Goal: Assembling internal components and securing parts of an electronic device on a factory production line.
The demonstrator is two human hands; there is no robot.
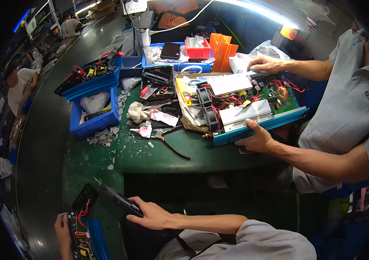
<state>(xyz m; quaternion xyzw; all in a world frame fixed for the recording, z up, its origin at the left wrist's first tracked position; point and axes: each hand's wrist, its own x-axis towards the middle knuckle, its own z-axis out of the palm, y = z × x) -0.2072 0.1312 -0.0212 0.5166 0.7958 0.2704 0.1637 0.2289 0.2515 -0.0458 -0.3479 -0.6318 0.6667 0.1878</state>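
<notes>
My right hand [152,214] is wrapped round a black electric screwdriver [121,201], its thin bit pointing up and left over the green mat. At the lower left, my left hand [62,232] is closed, thumb and fingers together, beside a circuit board [79,236] with red wires and yellow parts. What those fingers pinch, if anything, cannot be made out. A blue metal housing piece [97,238] runs along the board's right side. Red wires lead from the board to a black end panel [85,197] above it. The picture's lower edge cuts off the board.
Across the bench a co-worker's hands [260,136] hold an open blue-cased device [258,121]. Pliers [171,147], a crumpled tube [143,131] and small grey chips [102,139] lie on the green mat [149,160]. A blue bin [95,123] supports another blue-housed assembly [93,80].
</notes>
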